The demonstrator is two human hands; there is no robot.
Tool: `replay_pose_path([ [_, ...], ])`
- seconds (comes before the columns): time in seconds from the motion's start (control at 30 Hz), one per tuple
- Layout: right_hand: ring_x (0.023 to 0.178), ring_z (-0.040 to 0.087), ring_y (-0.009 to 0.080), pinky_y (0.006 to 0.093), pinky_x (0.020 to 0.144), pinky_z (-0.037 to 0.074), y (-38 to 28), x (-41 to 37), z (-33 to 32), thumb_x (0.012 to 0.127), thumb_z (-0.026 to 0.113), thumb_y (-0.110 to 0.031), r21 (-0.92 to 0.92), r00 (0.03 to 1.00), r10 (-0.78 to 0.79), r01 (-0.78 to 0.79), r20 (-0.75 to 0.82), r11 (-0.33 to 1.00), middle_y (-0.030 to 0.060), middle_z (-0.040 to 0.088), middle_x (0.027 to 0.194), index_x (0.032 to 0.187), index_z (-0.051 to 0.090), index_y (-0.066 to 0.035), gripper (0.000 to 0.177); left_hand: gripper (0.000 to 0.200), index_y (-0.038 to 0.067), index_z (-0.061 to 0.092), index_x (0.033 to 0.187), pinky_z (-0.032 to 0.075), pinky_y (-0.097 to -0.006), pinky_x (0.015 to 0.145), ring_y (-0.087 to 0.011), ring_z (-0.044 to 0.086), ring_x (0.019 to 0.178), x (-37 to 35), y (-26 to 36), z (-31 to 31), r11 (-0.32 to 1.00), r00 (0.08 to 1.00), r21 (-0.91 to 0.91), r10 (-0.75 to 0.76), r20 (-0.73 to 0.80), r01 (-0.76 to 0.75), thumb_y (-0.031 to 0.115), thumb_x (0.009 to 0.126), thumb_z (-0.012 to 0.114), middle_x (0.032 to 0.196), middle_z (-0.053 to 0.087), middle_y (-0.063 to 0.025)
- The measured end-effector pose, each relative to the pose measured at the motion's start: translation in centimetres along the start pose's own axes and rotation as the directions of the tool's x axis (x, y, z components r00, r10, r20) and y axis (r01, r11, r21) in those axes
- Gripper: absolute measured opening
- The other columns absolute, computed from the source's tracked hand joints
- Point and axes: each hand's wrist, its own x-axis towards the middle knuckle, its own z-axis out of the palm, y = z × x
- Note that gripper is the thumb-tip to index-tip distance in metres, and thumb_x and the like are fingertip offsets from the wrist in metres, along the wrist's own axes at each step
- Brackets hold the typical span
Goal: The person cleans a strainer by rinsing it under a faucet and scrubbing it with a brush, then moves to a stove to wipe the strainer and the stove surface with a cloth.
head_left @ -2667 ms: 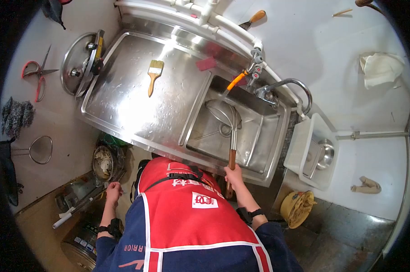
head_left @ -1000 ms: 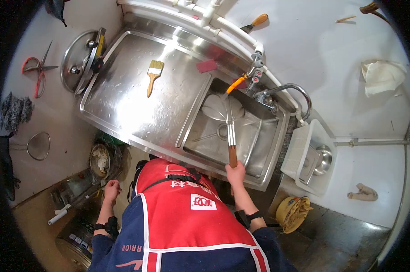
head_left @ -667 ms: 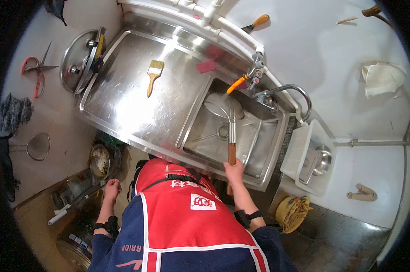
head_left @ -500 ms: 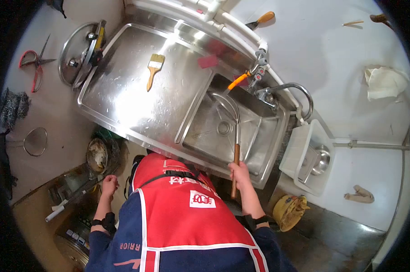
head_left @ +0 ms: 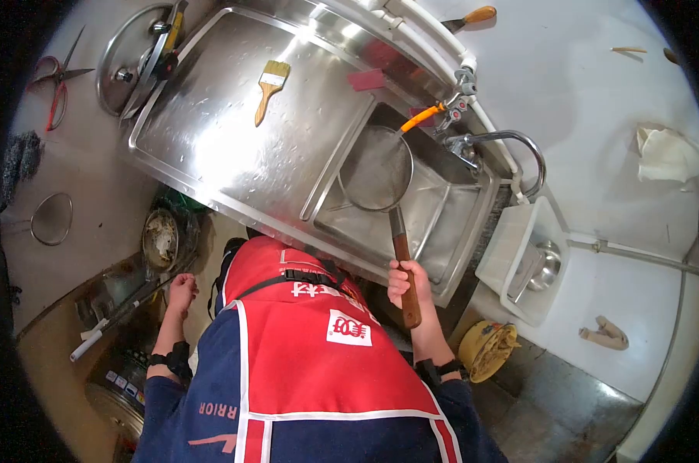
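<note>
From where I stand, at the far left, red-handled scissors [head_left: 61, 75] show against the pale wall, with a dark wiry scouring pad [head_left: 23, 162] and a small wire strainer [head_left: 52, 220] below them. A glass pot lid [head_left: 125, 65] leans at the left end of the steel counter [head_left: 203, 100]. Lower down, near a metal bowl [head_left: 162, 235] with pale scraps in it, hangs the person's left hand [head_left: 182, 292], its fingers loosely curled; I can't tell whether anything is tucked inside.

A flat wooden-handled brush [head_left: 268, 92] lies on the counter, bristles away from the person, whose red apron [head_left: 287, 370] faces the sink. A pink cloth [head_left: 366, 79] lies behind the basin [head_left: 434, 224]. Over that basin is the round head of a long-handled skimmer [head_left: 376, 166], its rim just beside the mouth of an orange hose [head_left: 423, 117]. The right hand [head_left: 408, 282] is wrapped firmly around its brown wooden handle, which slants back over the sink's front edge.

Farther right are a curved chrome faucet [head_left: 507, 136], a yellow bucket [head_left: 469, 347] and a tilted white plastic tub [head_left: 492, 258] holding a steel bowl [head_left: 548, 264]. A crumpled white cloth [head_left: 670, 154] comes last.
</note>
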Motion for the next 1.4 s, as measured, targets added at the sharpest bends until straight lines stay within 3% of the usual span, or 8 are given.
replay_pose_path([
  [0.5, 0.048, 0.047, 0.0097, 0.0258, 0.045, 0.04, 0.0, 0.8, 1.5, 0.094, 0.055, -0.021, -0.036, 0.999, 0.003, -0.004, -0.036, 0.999, -0.0041, 0.052, 0.063, 0.094, 0.058, -0.008, 0.014, 0.01, 0.01, 0.058, 0.098, 0.042, -0.027, 0.056, -0.0125, 0.057, 0.064, -0.6, 1.4, 0.1, 0.999, 1.0, 0.033, -0.009, -0.007, 0.009, 0.019, 0.094, 0.057, 0.076, 0.057, 0.0014],
  [0.57, 0.045, 0.045, 0.0108, 0.0268, 0.042, 0.038, 1.1, 1.1, 2.6, 0.089, 0.06, -0.023, -0.519, 0.882, -0.289, 0.061, -0.372, 0.853, -0.003, 0.049, 0.062, 0.091, 0.056, -0.008, 0.016, 0.01, 0.01, 0.058, 0.098, 0.042, -0.0269, 0.056, -0.0123, 0.057, 0.064, -0.8, 1.6, 0.0, 0.999, 1.0, 0.039, -0.015, -0.009, 0.015, 0.019, 0.094, 0.057, 0.076, 0.057, 0.0015],
  [0.63, 0.045, 0.045, 0.012, 0.0278, 0.042, 0.039, 1.7, 1.8, 2.1, 0.087, 0.062, -0.022, -0.746, 0.802, -0.472, 0.052, -0.365, 0.664, -0.0019, 0.049, 0.063, 0.09, 0.055, -0.008, 0.017, 0.01, 0.01, 0.058, 0.099, 0.042, -0.0269, 0.056, -0.012, 0.057, 0.064, -0.5, 1.4, -0.1, 0.999, 1.0, 0.046, -0.017, -0.011, 0.018, 0.019, 0.094, 0.057, 0.077, 0.057, 0.0016],
  [0.7, 0.054, 0.059, 0.0262, 0.0378, 0.051, 0.049, 1.3, 2.1, 2.0, 0.082, 0.064, -0.019, -0.955, 0.641, -0.71, -0.143, -0.29, 0.26, 0.0094, 0.059, 0.069, 0.092, 0.056, -0.004, 0.021, 0.01, 0.01, 0.058, 0.099, 0.042, -0.0267, 0.056, -0.0119, 0.057, 0.065, -0.2, 1.0, -0.4, 1.0, 0.999, 0.015, -0.006, 0.051, 0.005, 0.019, 0.094, 0.057, 0.077, 0.057, 0.0016],
  [0.73, 0.054, 0.059, 0.0262, 0.0378, 0.051, 0.049, 0.7, 1.9, 1.5, 0.082, 0.064, -0.019, -0.955, 0.64, -0.712, -0.141, -0.288, 0.259, 0.0094, 0.059, 0.069, 0.092, 0.056, -0.004, 0.021, 0.01, 0.01, 0.058, 0.099, 0.042, -0.0267, 0.056, -0.0119, 0.057, 0.065, -0.4, 1.0, -0.3, 1.0, 0.999, 0.014, -0.003, 0.053, 0.002, 0.019, 0.094, 0.057, 0.077, 0.057, 0.0016],
  [0.8, 0.077, 0.068, 0.0401, 0.0496, 0.07, 0.054, -0.5, 1.4, 1.1, 0.079, 0.067, -0.023, -0.835, 0.54, -0.837, -0.419, 0.086, -0.356, 0.0235, 0.067, 0.087, 0.099, 0.056, 0.002, 0.034, 0.009, 0.01, 0.058, 0.099, 0.042, -0.0266, 0.056, -0.0118, 0.057, 0.064, -0.8, 1.6, 0.1, 0.996, 0.999, 0.085, -0.032, 0.007, 0.032, 0.018, 0.094, 0.057, 0.077, 0.057, 0.0016],
  [0.83, 0.091, 0.066, 0.0462, 0.0538, 0.082, 0.052, -0.9, 0.4, 2.3, 0.078, 0.067, -0.023, -0.798, 0.542, -0.839, -0.488, 0.04, -0.354, 0.0292, 0.067, 0.095, 0.107, 0.056, 0.003, 0.04, 0.009, 0.01, 0.058, 0.099, 0.042, -0.0266, 0.056, -0.0118, 0.057, 0.064, -0.9, 1.8, 0.1, 0.996, 1.0, 0.083, -0.028, 0.009, 0.027, 0.018, 0.094, 0.057, 0.077, 0.057, 0.0016],
  [1.4, 0.083, 0.065, 0.044, 0.0537, 0.072, 0.051, -6.7, -1.3, 2.3, 0.079, 0.069, -0.026, -0.554, 0.659, -0.726, -0.537, 0.195, -0.636, 0.0209, 0.068, 0.085, 0.1, 0.052, -0.007, 0.034, 0.012, 0.01, 0.058, 0.097, 0.042, -0.026, 0.055, -0.0119, 0.058, 0.064, -1.0, -0.7, 1.4, 0.999, 1.0, -0.026, -0.024, -0.02, 0.024, 0.021, 0.094, 0.059, 0.077, 0.058, 0.0007],
])
